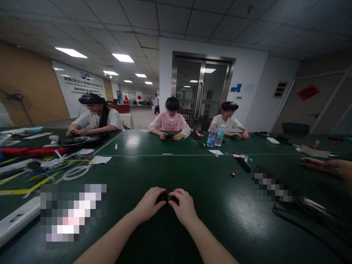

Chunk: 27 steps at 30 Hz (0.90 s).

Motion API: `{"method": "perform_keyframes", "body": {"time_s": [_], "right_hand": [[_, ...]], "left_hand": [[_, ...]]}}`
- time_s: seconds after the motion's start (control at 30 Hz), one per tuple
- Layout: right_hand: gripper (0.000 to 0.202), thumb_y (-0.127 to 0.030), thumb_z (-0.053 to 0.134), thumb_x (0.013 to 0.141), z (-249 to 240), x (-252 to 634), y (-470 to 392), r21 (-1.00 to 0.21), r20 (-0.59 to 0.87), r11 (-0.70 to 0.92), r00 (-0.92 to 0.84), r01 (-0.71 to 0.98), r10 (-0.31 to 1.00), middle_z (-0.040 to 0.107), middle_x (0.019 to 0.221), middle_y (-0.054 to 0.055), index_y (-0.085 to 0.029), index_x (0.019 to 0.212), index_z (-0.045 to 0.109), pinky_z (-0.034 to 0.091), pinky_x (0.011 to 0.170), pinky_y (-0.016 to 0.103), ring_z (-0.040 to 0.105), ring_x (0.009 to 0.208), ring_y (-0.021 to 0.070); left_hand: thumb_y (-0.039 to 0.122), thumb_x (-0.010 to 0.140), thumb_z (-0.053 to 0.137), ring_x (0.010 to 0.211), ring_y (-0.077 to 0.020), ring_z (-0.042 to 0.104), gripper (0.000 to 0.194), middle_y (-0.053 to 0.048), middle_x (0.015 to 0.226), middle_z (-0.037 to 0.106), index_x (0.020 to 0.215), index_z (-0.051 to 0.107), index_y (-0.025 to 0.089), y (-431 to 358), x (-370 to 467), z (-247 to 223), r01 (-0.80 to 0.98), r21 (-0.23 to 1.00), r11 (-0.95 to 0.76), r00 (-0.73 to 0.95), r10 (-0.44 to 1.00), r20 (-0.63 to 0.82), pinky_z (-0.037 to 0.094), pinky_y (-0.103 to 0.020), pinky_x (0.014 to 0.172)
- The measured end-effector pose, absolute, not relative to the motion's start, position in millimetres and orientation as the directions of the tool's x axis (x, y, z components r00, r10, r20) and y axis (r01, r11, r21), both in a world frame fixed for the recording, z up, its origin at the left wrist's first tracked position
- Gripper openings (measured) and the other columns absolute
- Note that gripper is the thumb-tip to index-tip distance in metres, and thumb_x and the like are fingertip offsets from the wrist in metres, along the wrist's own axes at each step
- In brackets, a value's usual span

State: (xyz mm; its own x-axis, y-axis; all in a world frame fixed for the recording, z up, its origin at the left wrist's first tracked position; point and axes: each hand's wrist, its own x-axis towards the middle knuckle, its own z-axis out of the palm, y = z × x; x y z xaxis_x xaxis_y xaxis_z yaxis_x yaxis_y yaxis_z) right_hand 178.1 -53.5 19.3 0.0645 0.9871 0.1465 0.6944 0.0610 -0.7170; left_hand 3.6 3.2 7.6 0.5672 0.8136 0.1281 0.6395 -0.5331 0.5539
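Note:
My left hand (pixel 150 204) and my right hand (pixel 183 207) rest together on the dark green table (pixel 192 172), close to its near edge. Both are closed around one small black object (pixel 165 197), which shows only between the knuckles. Most of it is hidden by my fingers, so I cannot tell what it is.
Three people sit along the far side, each with hands on small dark items. Two water bottles (pixel 215 136) stand near the far right person. Coloured wires and a white cable coil (pixel 75 172) lie at left. Another person's hand (pixel 328 165) reaches in at right; black cables (pixel 316 216) lie below it.

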Motion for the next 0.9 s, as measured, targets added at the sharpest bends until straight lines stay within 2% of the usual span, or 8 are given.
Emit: {"method": "perform_keyframes", "body": {"time_s": [0.2,0.37,0.53,0.9], "right_hand": [[0.024,-0.026,0.058,0.073,21.5,178.5,-56.7,-0.732,0.129,0.045,0.073,0.68,0.989,0.059,0.112,-0.001,-0.032,0.095,0.066,0.034,0.095,0.042,0.05,0.108,0.0223],[0.03,-0.028,0.058,0.074,17.9,181.8,-54.5,-0.718,0.146,0.076,0.042,0.692,0.988,0.058,0.113,-0.002,-0.034,0.104,0.062,0.035,0.094,0.039,0.05,0.108,0.0206],[0.026,-0.03,0.056,0.076,18.6,182.2,-52.4,-0.667,0.105,0.048,0.03,0.743,0.994,0.056,0.115,-0.001,-0.032,0.101,0.064,0.034,0.095,0.036,0.049,0.11,0.0198],[0.027,-0.032,0.055,0.077,24.2,180.2,-57.1,-0.686,0.062,0.0,0.058,0.728,0.996,0.052,0.121,-0.001,-0.034,0.104,0.063,0.034,0.098,0.039,0.047,0.115,0.0213]], "left_hand": [[0.037,0.081,0.052,0.11,-0.021,0.047,0.042,-0.005,0.118,0.054,0.121,0.049,0.024,3.9,2.7,5.8,0.636,0.558,-0.533,0.572,0.811,0.123,0.037,-0.034,0.094],[0.036,0.081,0.052,0.109,-0.0209,0.048,0.041,-0.005,0.117,0.054,0.12,0.05,0.023,2.8,3.9,8.5,0.64,0.559,-0.528,0.572,0.813,0.114,0.038,-0.034,0.094],[0.034,0.08,0.053,0.11,-0.0218,0.047,0.043,-0.006,0.117,0.054,0.121,0.05,0.021,1.1,5.2,12.2,0.647,0.551,-0.527,0.569,0.814,0.111,0.036,-0.035,0.095],[0.036,0.081,0.053,0.108,-0.0215,0.048,0.043,-0.005,0.116,0.055,0.121,0.049,0.023,5.7,2.5,2.7,0.632,0.558,-0.538,0.574,0.808,0.131,0.038,-0.035,0.093]]}}
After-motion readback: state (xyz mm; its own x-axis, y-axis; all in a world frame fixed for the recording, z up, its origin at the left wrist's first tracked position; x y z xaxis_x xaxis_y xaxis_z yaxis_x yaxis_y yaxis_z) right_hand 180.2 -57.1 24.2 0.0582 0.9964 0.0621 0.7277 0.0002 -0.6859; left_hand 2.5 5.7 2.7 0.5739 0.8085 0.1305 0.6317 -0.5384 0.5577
